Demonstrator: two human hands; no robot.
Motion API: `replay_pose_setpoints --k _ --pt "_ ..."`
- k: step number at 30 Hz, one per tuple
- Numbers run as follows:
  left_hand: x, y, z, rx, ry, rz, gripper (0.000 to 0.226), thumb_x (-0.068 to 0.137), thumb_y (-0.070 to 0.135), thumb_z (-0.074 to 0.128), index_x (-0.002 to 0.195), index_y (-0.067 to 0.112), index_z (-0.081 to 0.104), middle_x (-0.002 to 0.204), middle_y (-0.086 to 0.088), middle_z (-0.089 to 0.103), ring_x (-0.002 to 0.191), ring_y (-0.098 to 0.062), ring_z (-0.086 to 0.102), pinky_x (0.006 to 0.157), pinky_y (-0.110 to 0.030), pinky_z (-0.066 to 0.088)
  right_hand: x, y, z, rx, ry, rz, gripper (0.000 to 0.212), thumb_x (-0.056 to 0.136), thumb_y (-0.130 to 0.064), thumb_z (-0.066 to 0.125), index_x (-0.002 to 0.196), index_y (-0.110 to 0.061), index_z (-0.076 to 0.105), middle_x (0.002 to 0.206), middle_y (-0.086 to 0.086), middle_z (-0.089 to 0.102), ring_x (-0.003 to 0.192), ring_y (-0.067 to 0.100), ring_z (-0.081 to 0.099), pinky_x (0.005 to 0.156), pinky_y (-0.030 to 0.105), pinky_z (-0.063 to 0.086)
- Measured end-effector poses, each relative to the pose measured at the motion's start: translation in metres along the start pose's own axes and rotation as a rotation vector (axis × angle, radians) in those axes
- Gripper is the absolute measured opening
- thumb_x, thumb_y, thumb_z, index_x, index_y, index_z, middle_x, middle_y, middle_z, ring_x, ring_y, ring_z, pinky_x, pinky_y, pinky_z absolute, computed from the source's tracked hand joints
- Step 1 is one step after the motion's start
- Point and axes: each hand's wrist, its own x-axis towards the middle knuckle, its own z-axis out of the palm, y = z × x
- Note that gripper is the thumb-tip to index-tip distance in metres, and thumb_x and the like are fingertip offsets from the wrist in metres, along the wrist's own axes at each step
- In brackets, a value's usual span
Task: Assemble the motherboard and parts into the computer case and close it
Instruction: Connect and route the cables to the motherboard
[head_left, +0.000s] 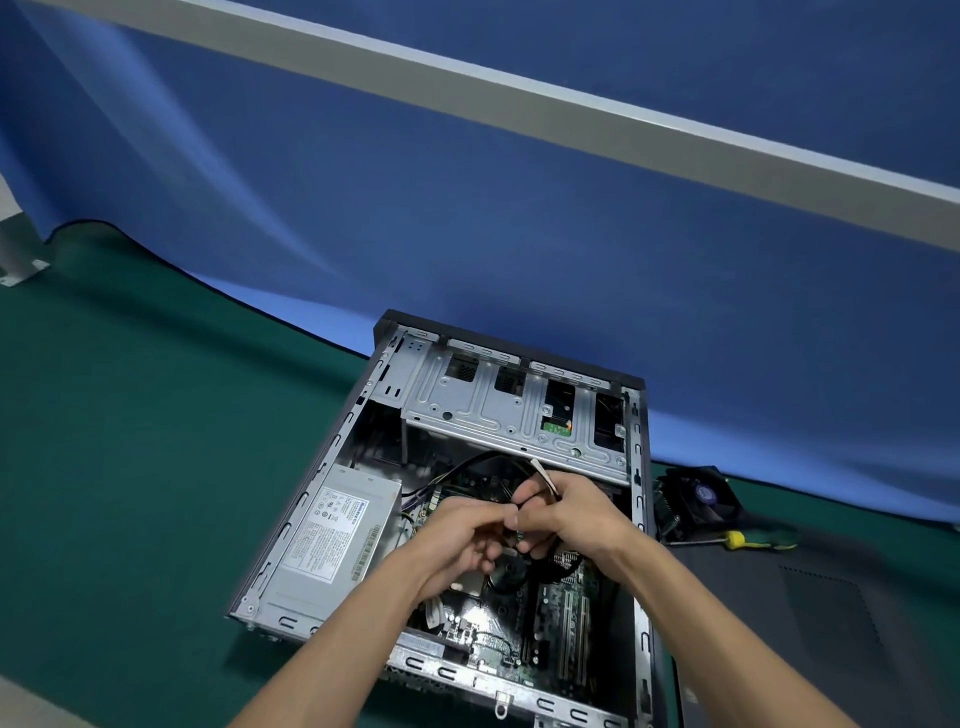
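Hands: left hand (464, 535) and right hand (563, 512) together, both pinching black cables (524, 501).
Case: open computer case (332, 452) beneath.
Screwdriver: screwdriver (737, 540) at three o'clock.

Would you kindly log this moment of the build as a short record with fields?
case: computer case lying open on the green mat
inside: motherboard, power supply
left hand: holds black cables
right hand: grips the same cables
beside case, right: cooler fan, screwdriver, side panel
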Motion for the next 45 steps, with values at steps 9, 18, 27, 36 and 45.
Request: replay_pose_setpoints --k 9,18,27,36,45 --pt "0.005 0.003 -0.002 -0.206 0.044 0.080 0.013 0.087 0.006 0.059 0.092 -0.004 0.064 0.067 -0.008 0.062 0.045 -0.009 0.045 0.040 -0.020 0.037 -0.003 0.002 -0.004 0.073 0.013 -0.063 0.017 0.080 0.009 0.068 0.089 -0.001 0.057 0.060 0.004 0.065 0.052 0.018 0.064 0.048 0.026 0.053" --pt "0.004 0.003 -0.005 -0.126 0.071 0.078 0.017 0.087 0.018 0.064 0.089 0.001 0.065 0.069 -0.005 0.052 0.046 -0.009 0.042 0.041 -0.020 0.039 0.008 0.000 0.011 -0.072 0.170 -0.127 0.028 0.078 0.000 0.075 0.080 -0.008 0.048 0.060 0.004 0.056 0.040 0.018 0.054 0.040 0.024 0.044" --pt "0.004 -0.005 -0.005 0.371 0.031 0.083 0.029 0.091 0.026 0.061 0.090 -0.002 0.070 0.046 -0.004 0.044 0.036 -0.009 0.039 0.042 -0.021 0.039 0.007 0.009 0.005 -0.620 0.143 -0.130 0.029 0.075 -0.014 0.074 0.080 -0.019 0.046 0.075 0.001 0.061 0.064 0.016 0.061 0.059 0.030 0.043" --pt "0.020 -0.003 0.001 0.555 0.180 0.072 0.012 0.083 0.011 0.071 0.078 0.002 0.065 0.061 -0.018 0.065 0.043 -0.021 0.054 0.042 -0.027 0.042 -0.009 0.004 -0.021 -0.835 0.391 -0.228 0.025 0.079 -0.035 0.064 0.102 -0.035 0.052 0.087 -0.018 0.057 0.081 0.004 0.055 0.066 0.027 0.043" --pt "0.057 0.007 0.024 1.171 0.542 0.222 0.006 0.082 0.012 0.066 0.077 0.016 0.064 0.080 -0.003 0.069 0.076 -0.022 0.065 0.065 -0.031 0.050 -0.002 0.042 -0.040 -0.962 0.770 -0.371 0.034 0.094 -0.037 0.048 0.119 -0.014 0.055 0.113 0.003 0.058 0.105 0.022 0.043 0.090 0.035 0.032"
